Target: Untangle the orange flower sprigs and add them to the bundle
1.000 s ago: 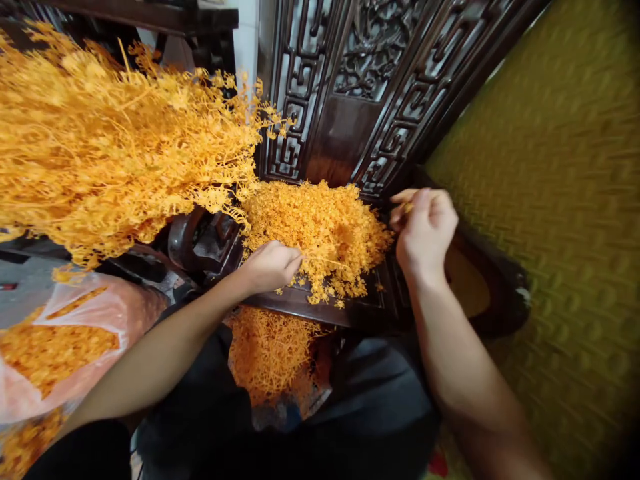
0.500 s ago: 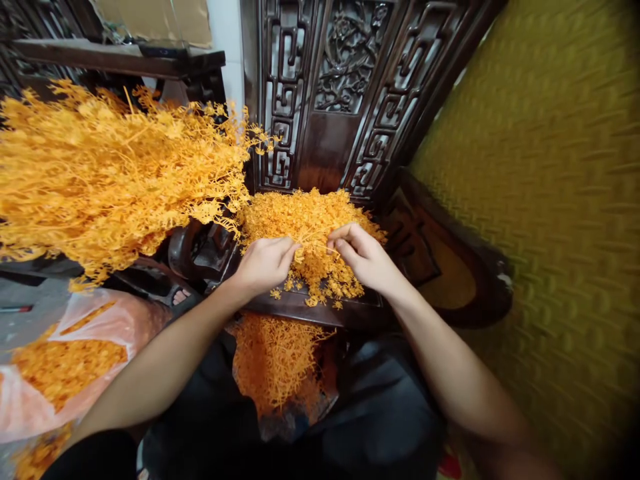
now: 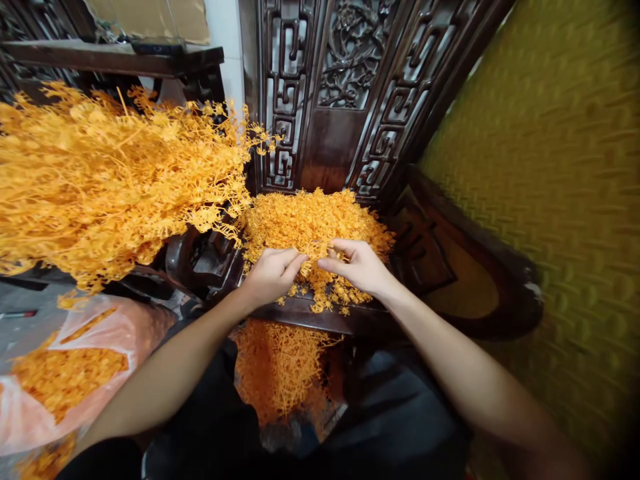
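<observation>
My left hand (image 3: 275,273) is closed, thumb against forefinger, pinching a thin orange plastic flower sprig (image 3: 316,251). From the other side my right hand (image 3: 357,265) curls its thumb and fingers around the sprig's small blossoms; its fingertips are partly hidden among them. Both hands are over a heap of loose orange plastic blossoms (image 3: 310,215) on a dark carved wooden chair (image 3: 325,323). Some blossoms spill toward the seat's front edge.
A big bunch of orange flower stems (image 3: 110,187) lies at the left. Below it, a pinkish plastic bag (image 3: 145,327) holds more orange pieces. Orange stems (image 3: 285,367) fill a container between my knees. A yellow woven-pattern surface (image 3: 565,167) rises at the right.
My hands have come slightly lower. The right hand's fingers have shifted from a stretched thin stem to the sprig's blossoms, with thumb and forefinger wider apart. The view has moved slightly.
</observation>
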`<state>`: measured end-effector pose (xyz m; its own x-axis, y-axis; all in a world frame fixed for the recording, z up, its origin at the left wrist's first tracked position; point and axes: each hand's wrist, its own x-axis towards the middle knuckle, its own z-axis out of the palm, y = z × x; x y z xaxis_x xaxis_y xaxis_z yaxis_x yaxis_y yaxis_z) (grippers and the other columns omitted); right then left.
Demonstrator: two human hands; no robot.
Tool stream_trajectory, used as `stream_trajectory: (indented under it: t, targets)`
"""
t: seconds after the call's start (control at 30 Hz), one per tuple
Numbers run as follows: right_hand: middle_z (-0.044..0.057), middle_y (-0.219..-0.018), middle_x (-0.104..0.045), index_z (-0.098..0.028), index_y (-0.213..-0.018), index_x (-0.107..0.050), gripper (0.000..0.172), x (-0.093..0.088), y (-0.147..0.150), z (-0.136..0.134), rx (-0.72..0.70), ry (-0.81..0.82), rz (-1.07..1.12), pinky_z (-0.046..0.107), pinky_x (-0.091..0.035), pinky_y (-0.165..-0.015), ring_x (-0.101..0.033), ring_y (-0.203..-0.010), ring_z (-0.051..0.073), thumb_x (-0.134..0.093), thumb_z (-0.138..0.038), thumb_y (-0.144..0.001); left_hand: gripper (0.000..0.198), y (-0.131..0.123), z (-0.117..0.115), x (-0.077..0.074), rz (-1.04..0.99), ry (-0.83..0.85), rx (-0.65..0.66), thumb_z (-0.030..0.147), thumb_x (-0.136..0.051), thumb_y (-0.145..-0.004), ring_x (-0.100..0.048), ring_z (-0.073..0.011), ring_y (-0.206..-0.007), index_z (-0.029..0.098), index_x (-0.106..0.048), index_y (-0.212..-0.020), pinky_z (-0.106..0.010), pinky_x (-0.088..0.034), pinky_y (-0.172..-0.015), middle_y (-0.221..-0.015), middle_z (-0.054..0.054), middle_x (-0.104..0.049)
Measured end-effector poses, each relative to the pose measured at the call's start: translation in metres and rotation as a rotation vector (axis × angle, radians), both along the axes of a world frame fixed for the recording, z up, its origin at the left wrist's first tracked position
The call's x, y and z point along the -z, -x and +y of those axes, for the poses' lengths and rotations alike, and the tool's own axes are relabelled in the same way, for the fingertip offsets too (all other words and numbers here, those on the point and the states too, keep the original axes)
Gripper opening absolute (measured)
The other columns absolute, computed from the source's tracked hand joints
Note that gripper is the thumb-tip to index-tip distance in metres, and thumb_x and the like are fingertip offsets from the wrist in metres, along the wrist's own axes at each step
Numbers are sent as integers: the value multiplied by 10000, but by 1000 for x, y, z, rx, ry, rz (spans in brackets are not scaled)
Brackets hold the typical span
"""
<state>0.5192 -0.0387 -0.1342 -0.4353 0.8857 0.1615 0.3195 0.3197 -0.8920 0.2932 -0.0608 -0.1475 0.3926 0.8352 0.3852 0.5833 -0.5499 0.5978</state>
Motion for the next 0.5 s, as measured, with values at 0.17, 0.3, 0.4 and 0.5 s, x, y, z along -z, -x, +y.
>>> stream_trajectory:
  t: [0.17, 0.3, 0.4, 0.5]
  targets:
    - [-29, -584, -406, -177, -669, -620, 465, 14, 11, 4, 244, 0, 135, 278, -289, -562, -348, -574, 107, -701, -594, -860, 422, 0, 3, 6, -32, 89, 100, 314, -429, -1005, -459, -111, -548, 201, -478, -601, -297, -354, -635, -558, 19, -507]
    - [-30, -553, -373, -189, -624, -587, 418, 24, 9, 26, 396, 43, 216, 265, -232, -491, -302, -524, 98, -724, -529, -824, 369, 0, 6, 2, -120, 362, 72, 253, -437, -951, -472, -107, -505, 202, -535, -598, -285, -346, -560, -529, 6, -546]
    - [-62, -526, -296, -206, -635, -533, 308, 26, -19, 51, 572, 133, 376, 240, -170, -434, -226, -470, 77, -734, -412, -741, 333, 7, 7, 0, -213, 480, 40, 232, -472, -894, -460, -98, -477, 195, -544, -572, -263, -328, -501, -502, 4, -541]
    - [-86, -518, -285, -214, -694, -505, 258, 26, -57, 65, 631, 320, 490, 217, -146, -390, -214, -430, 61, -719, -355, -662, 301, 20, 9, 1, -281, 491, -31, 240, -495, -878, -457, -83, -462, 181, -567, -591, -237, -331, -481, -500, 9, -544]
